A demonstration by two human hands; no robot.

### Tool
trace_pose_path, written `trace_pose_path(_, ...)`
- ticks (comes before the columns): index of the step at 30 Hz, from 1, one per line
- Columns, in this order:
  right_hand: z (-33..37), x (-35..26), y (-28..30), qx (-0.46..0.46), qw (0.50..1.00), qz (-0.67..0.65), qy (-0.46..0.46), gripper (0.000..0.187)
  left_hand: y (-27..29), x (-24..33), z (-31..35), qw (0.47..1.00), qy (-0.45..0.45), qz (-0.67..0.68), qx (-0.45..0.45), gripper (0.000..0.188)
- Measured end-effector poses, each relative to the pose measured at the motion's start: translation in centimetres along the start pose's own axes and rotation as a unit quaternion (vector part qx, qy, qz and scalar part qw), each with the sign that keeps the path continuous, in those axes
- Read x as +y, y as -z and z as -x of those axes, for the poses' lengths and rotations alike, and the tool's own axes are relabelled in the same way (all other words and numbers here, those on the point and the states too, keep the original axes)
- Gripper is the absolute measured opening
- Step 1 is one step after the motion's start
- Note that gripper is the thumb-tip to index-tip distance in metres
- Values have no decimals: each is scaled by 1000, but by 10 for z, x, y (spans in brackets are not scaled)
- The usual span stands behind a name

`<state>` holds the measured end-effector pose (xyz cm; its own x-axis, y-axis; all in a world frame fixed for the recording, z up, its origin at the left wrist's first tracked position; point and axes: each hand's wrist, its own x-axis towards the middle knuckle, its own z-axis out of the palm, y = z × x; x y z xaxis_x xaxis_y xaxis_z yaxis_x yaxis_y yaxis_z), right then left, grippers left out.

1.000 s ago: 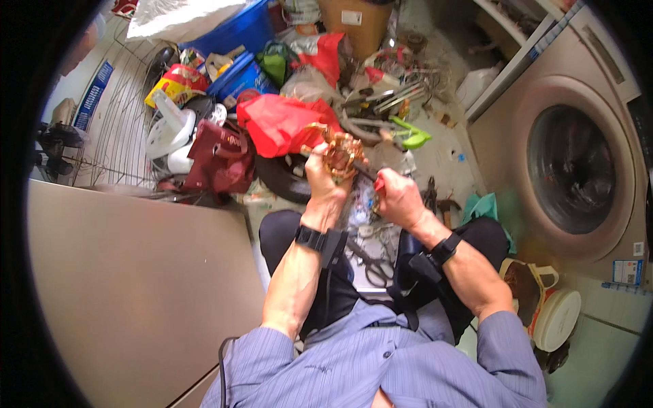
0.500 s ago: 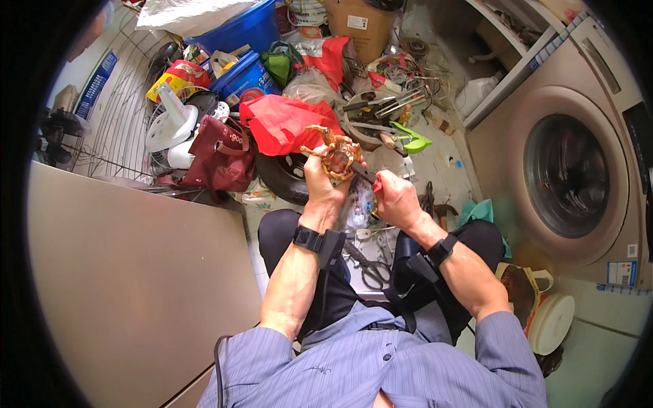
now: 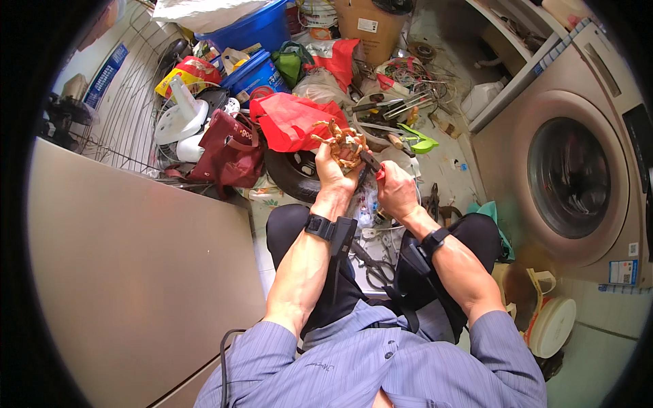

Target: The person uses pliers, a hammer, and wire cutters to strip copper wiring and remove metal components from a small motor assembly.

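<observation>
My left hand (image 3: 333,178) is closed from below around a copper-coloured motor winding (image 3: 345,145), a rough ring with bent loops sticking out toward the upper left. In my right hand (image 3: 397,190) is a pair of red-handled pliers (image 3: 370,161). Their dark head meets the ring's right side; whether the jaws grip it I cannot tell. Both hands are raised in front of my knees. Behind the winding lies a red bag (image 3: 292,121), and a black tyre (image 3: 294,175) is partly hidden by my left hand.
Scissors (image 3: 378,272) lie between my knees. A washing machine (image 3: 575,173) stands right, a flat beige panel (image 3: 143,251) left. Ahead are a maroon bag (image 3: 228,153), blue tubs (image 3: 255,73), a cardboard box (image 3: 371,30), bright green clippers (image 3: 420,139) and tangled wires (image 3: 408,71).
In the picture, both hands have shifted slightly right with the winding and pliers. The winding is tilted differently, with its loops more in view. The whole scene has shifted a little too.
</observation>
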<state>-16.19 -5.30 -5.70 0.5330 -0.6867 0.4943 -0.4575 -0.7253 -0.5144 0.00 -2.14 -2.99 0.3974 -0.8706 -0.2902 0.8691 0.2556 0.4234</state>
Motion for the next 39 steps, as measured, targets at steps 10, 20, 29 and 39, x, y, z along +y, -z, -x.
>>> trace_pose_path(10,0,-21,68,-258,960,-62,-86,18,-14,19,19,996,11,-65,-52,38)
trace_pose_path(20,-17,-21,102,-462,737,-386,-306,22,-17,13,15,985,65,-27,-159,39)
trace_pose_path(29,13,-9,91,-445,579,-610,-308,25,-30,34,21,955,68,-174,-231,43)
trace_pose_path(39,8,-5,90,-461,559,-627,-287,26,-44,40,37,921,72,-300,-236,46)
